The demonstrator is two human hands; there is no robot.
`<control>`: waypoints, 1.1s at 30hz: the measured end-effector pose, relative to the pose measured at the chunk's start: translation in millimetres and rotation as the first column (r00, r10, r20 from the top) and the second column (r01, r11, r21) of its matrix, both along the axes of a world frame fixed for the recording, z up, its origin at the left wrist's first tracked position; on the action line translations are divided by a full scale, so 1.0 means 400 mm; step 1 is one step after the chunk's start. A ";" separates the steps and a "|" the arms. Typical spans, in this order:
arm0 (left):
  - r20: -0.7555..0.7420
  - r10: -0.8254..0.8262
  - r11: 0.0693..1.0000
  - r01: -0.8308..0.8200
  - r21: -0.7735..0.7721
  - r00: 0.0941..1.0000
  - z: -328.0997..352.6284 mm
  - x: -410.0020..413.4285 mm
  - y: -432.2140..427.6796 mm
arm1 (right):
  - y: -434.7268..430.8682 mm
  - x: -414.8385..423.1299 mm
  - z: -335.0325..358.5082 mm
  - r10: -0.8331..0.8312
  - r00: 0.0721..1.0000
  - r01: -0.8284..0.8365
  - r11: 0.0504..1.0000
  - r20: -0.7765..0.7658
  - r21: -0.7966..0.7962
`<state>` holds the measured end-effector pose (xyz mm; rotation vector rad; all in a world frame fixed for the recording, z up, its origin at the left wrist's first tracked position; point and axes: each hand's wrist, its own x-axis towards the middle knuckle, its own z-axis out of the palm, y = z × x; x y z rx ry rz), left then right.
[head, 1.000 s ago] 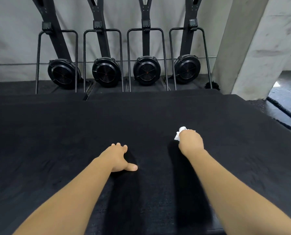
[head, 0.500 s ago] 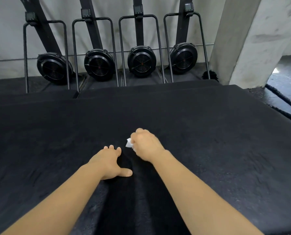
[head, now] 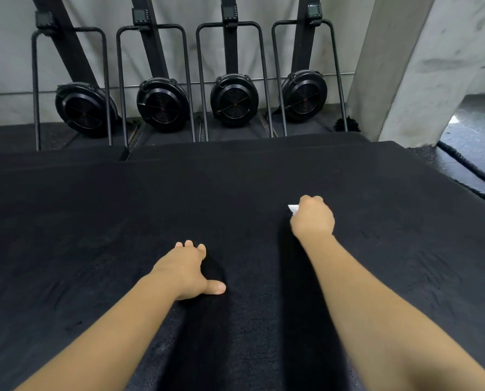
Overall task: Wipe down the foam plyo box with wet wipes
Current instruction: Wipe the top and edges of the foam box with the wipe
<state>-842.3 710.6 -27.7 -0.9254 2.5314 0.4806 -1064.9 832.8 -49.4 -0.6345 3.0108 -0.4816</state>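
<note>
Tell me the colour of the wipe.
White: the wipe pokes out of the right hand, seen in the head view.

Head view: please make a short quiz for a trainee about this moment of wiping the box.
1. Which hand grips the wipe?
2. How many fan wheels stand behind the box? A: two. B: four. C: six.
3. True or false: the left hand rests on the box and holds nothing.

Key:
1. The right hand.
2. B.
3. True.
</note>
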 end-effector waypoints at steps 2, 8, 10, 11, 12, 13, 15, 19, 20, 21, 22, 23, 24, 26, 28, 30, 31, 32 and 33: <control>-0.004 0.001 1.000 -0.001 -0.005 1.000 -0.003 0.000 -0.001 | -0.051 0.058 -0.009 0.012 0.999 -0.014 0.999 -0.043 -0.037; -0.012 -0.004 1.000 0.004 -0.024 1.000 -0.011 0.001 -0.004 | -0.207 0.223 -0.021 0.363 0.921 -0.371 0.928 -0.144 -0.034; -0.008 -0.021 0.999 0.021 -0.042 1.000 -0.010 0.002 -0.005 | -0.231 0.243 -0.025 0.493 0.853 -0.497 0.867 -0.169 0.019; -0.006 -0.024 0.999 0.024 -0.045 1.000 -0.010 0.002 -0.005 | -0.234 0.241 -0.028 0.541 0.823 -0.543 0.839 -0.174 0.035; -0.004 -0.023 0.999 0.022 -0.042 1.000 -0.010 0.002 -0.005 | -0.231 0.231 -0.030 0.573 0.800 -0.576 0.817 -0.176 0.041; -0.004 -0.019 0.999 0.018 -0.036 1.000 -0.010 0.002 -0.006 | -0.222 0.213 -0.032 0.591 0.786 -0.594 0.803 -0.181 0.043; -0.005 -0.012 1.000 0.012 -0.025 1.000 -0.010 0.003 -0.007 | -0.190 0.161 -0.034 0.579 0.791 -0.582 0.812 -0.196 0.048; -0.006 -0.004 1.000 0.004 -0.004 1.000 -0.008 0.003 -0.006 | -0.097 0.030 -0.030 0.425 0.879 -0.416 0.905 -0.215 0.088; -0.005 -0.005 1.000 0.005 -0.004 1.000 -0.007 0.002 -0.006 | -0.072 0.000 -0.029 0.380 0.900 -0.365 0.925 -0.213 0.104; -0.003 -0.005 1.000 0.005 -0.006 1.000 -0.005 0.002 -0.005 | -0.049 -0.028 -0.026 0.333 0.920 -0.315 0.942 -0.207 0.116; -0.002 -0.004 1.000 0.004 -0.006 1.000 -0.004 0.001 -0.004 | -0.028 -0.052 -0.022 0.288 0.937 -0.268 0.956 -0.197 0.122; 0.001 -0.002 1.000 0.002 -0.005 1.000 -0.002 0.002 -0.003 | -0.012 -0.072 -0.018 0.247 0.952 -0.227 0.966 -0.181 0.123; 0.004 -0.002 1.000 0.002 -0.005 1.000 0.000 0.001 -0.002 | 0.000 -0.087 -0.015 0.212 0.964 -0.193 0.973 -0.160 0.123; 0.007 -0.002 1.000 0.002 -0.009 1.000 0.001 0.001 0.000 | 0.003 -0.099 -0.007 0.160 0.980 -0.143 0.980 -0.119 0.137; 0.009 0.002 1.000 -0.002 -0.009 1.000 0.001 0.001 0.000 | -0.014 -0.086 -0.001 0.115 0.987 -0.099 0.985 -0.108 0.144; 0.011 0.006 1.000 -0.006 -0.009 1.000 0.000 0.000 0.001 | -0.040 -0.053 0.001 0.100 0.988 -0.083 0.986 -0.119 0.141; 0.011 0.008 1.000 -0.008 -0.010 1.000 0.000 0.000 0.001 | -0.055 -0.031 0.000 0.118 0.985 -0.099 0.985 -0.129 0.141; 0.012 0.011 1.000 -0.011 -0.011 1.000 0.000 -0.001 0.001 | -0.071 -0.007 -0.003 0.151 0.979 -0.132 0.982 -0.138 0.139; 0.014 0.012 1.000 -0.011 -0.015 1.000 0.000 -0.002 0.001 | -0.087 0.018 -0.005 0.194 0.970 -0.175 0.976 -0.145 0.131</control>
